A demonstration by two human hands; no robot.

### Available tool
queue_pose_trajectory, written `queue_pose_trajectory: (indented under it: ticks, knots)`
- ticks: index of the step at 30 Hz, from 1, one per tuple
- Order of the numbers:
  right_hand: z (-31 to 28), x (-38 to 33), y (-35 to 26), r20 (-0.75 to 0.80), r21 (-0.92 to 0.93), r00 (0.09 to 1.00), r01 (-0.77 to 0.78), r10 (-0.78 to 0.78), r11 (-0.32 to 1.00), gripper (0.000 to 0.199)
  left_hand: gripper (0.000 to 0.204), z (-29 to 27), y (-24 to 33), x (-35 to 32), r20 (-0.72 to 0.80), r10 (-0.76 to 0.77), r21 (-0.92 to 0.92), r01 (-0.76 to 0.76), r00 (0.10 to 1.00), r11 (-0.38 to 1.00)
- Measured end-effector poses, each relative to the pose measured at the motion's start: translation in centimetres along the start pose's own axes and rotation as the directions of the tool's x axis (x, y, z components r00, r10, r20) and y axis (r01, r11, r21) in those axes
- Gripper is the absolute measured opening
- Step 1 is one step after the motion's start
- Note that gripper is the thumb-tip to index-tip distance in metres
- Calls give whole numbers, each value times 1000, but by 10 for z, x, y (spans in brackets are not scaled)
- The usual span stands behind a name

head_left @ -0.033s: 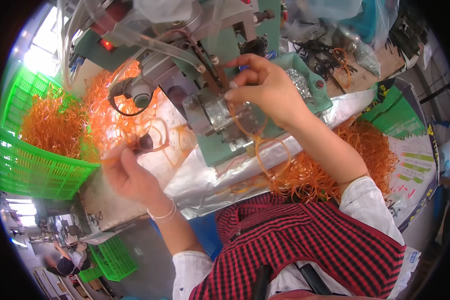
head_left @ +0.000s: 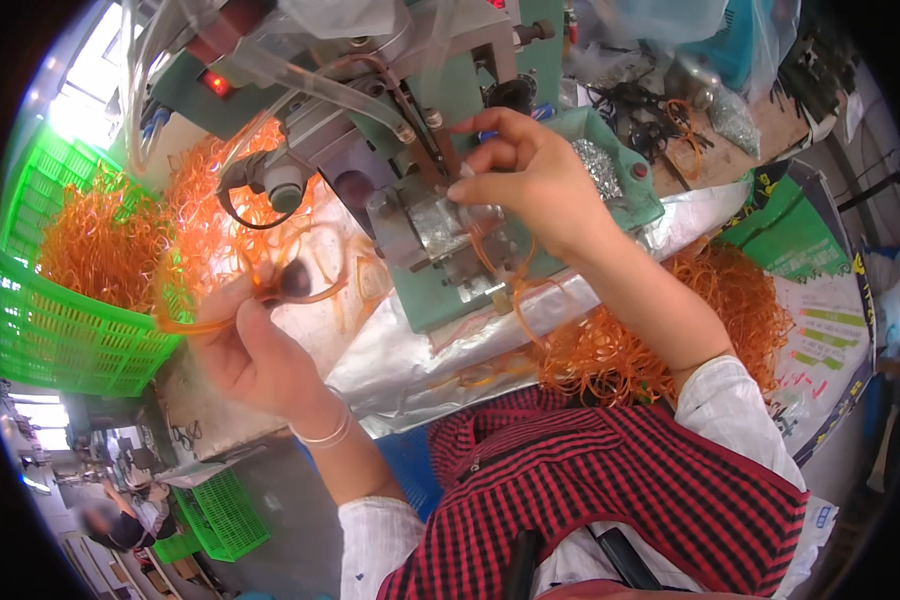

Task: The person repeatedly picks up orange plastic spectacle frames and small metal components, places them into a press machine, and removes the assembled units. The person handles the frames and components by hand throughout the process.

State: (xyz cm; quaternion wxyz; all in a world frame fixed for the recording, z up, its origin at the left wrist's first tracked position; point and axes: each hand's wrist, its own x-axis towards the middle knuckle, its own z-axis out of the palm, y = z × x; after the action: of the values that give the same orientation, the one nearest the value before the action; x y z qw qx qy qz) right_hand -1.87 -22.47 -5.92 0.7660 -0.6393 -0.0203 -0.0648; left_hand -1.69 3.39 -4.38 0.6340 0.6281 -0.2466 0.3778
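My left hand point(head_left: 270, 365) is closed, thumb against fingers, on a translucent orange eyeglass frame point(head_left: 317, 297). It is held over the bench, left of a green bench machine point(head_left: 425, 315), and is somewhat blurred. My right hand point(head_left: 555, 200) pinches one end of another orange eyeglass frame point(head_left: 483, 252) at the machine's metal fixture point(head_left: 435, 228). That frame's rims hang down over the machine's front edge. My right fingertips are close beneath the machine's narrow upright tool parts point(head_left: 425, 160); the exact point of contact is hidden.
Orange frames fill a green basket point(head_left: 75, 335) at the left. Another pile of frames point(head_left: 710, 310) lies under my right forearm. A green tray point(head_left: 635, 210) of small metal parts stands right of the machine. Clear tubes point(head_left: 310, 85) cross above, and foil point(head_left: 390, 365) covers the bench edge.
My left hand has shifted slightly left and down, turning its eyeglass frame. My right hand stays at the fixture, while the lower part of its frame has swung a little.
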Motion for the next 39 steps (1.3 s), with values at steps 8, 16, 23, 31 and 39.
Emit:
queue_pose_trajectory:
  ticks: [8,16,23,31,39]
  knots:
    - [9,-39,-16,28,-203,995,103,-100,974,55,10,40,-1,11,144,167,0,-169,975,986]
    - [-115,-15,56,-377,-639,815,114,-440,761,39,23,72,-9,-38,649,505,16,-674,569,739]
    - [-108,-56,58,-235,-842,942,-74,-241,534,15,26,75,-26,-50,577,525,-10,-638,625,770]
    - [-103,-39,82,-131,-989,899,-88,-418,121,9,27,7,-28,-110,61,126,406,-140,990,903]
    - [-105,-39,80,-219,-955,870,-100,-442,278,10,21,-32,-41,-80,307,-355,748,7,883,664]
